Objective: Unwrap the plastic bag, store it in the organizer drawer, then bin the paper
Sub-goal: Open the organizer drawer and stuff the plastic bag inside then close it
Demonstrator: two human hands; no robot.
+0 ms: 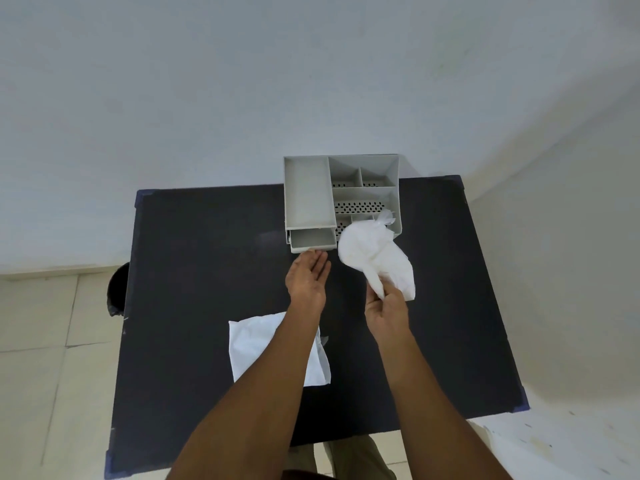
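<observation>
My left hand (306, 282) is extended forward, palm open, fingers straight. My right hand (388, 311) is raised, fingers pinched closed. Both forearms are bare.

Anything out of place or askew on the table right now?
Nothing damaged or spilled. The organizer overhangs the table's far edge, and the paper lies crumpled by the near edge, not yet binned.
</observation>
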